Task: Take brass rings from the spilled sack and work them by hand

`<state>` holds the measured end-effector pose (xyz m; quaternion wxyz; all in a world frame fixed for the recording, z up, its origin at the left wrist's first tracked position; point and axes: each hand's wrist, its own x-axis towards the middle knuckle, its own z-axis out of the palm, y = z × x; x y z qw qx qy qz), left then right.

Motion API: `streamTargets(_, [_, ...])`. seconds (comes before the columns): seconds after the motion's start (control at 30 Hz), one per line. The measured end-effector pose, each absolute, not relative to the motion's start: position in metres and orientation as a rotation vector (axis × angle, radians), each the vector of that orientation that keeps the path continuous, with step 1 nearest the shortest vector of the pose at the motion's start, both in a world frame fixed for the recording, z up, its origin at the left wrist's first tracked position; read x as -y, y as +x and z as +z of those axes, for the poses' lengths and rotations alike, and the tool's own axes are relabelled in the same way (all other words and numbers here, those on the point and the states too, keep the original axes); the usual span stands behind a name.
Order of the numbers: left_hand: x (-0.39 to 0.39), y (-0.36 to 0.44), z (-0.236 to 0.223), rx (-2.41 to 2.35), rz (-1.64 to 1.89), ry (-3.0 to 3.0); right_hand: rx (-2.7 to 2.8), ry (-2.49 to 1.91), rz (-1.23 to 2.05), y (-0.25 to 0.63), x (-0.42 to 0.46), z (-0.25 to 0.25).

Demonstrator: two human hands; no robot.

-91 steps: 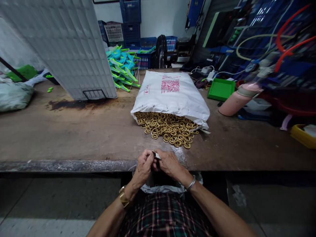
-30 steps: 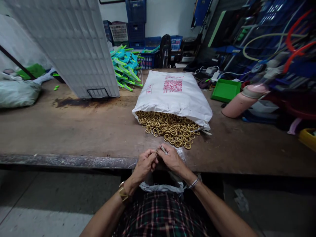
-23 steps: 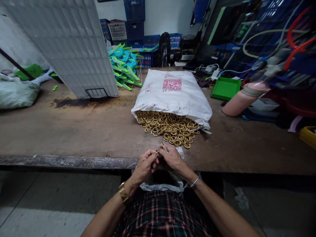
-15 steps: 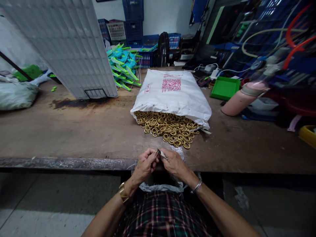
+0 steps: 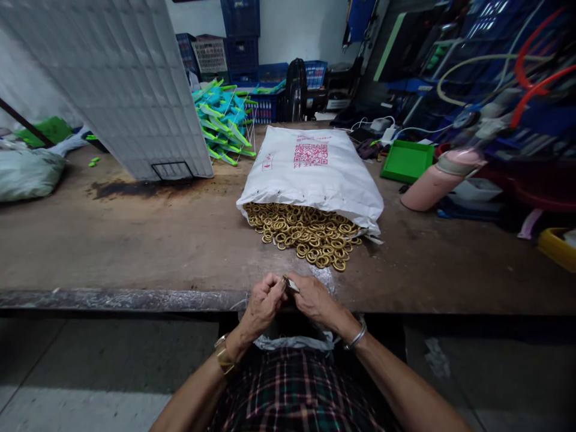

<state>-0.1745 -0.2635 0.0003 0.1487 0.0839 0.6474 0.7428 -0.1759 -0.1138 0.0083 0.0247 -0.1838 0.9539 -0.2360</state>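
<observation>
My left hand point(image 5: 261, 303) and my right hand point(image 5: 314, 298) meet at the near edge of the worn wooden table point(image 5: 135, 240), fingers pinched together. Between them shows a small grey blade-like tool point(image 5: 290, 284), held by my right hand, and a bit of a small gold piece in my left fingers. Just beyond lies a heap of gold rings point(image 5: 306, 234) spilling from the open mouth of a white sack point(image 5: 310, 171) with red print. A grey plastic bag point(image 5: 292, 342) hangs under my hands at the table edge.
A white ribbed panel point(image 5: 121, 84) leans at the back left beside a pile of teal and green plastic parts point(image 5: 222, 123). A green tray point(image 5: 405, 161), a pink bottle point(image 5: 434, 180) and cables lie right. Blue crates stand behind. A grey bag point(image 5: 24, 174) lies far left.
My hands stay pinched together at the table edge; the tool tip has shifted slightly between frames. The rings and sack have not moved.
</observation>
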Motion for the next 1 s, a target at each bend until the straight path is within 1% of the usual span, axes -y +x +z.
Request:
streamTargets(0.1, [0.264, -0.168, 0.004, -1.744, 2.150, 0.169, -2.998, -0.442, -0.540, -0.179, 0.115, 0.015])
streamTargets(0.2, [0.263, -0.160, 0.012, -1.513, 2.163, 0.096, -3.098, -0.236, -0.365, -0.187, 0.115, 0.020])
streamTargets(0.37, [0.262, -0.161, 0.018, -1.199, 2.327, -0.097, -3.285, 0.044, -0.224, -0.205, 0.112, 0.022])
streamTargets(0.5, [0.264, -0.167, 0.013, -1.146, 2.383, -0.170, -3.271, 0.087, -0.070, -0.216, 0.112, 0.017])
streamTargets(0.67, [0.270, -0.170, 0.008, -0.958, 2.374, -0.221, -3.250, 0.086, -0.026, -0.218, 0.113, 0.016])
streamTargets(0.77, [0.273, -0.172, 0.006, -0.820, 2.348, -0.253, -3.262, 0.052, -0.072, -0.217, 0.110, 0.017])
streamTargets(0.87, [0.273, -0.174, 0.005, -0.775, 2.374, -0.287, -3.306, 0.012, -0.218, -0.215, 0.106, 0.018])
streamTargets(0.93, [0.272, -0.176, 0.005, -0.826, 2.400, -0.302, -3.312, -0.063, -0.409, -0.213, 0.105, 0.019])
streamTargets(1.0, [0.271, -0.178, 0.006, -0.923, 2.420, -0.289, -3.248, -0.166, -0.725, -0.210, 0.106, 0.020])
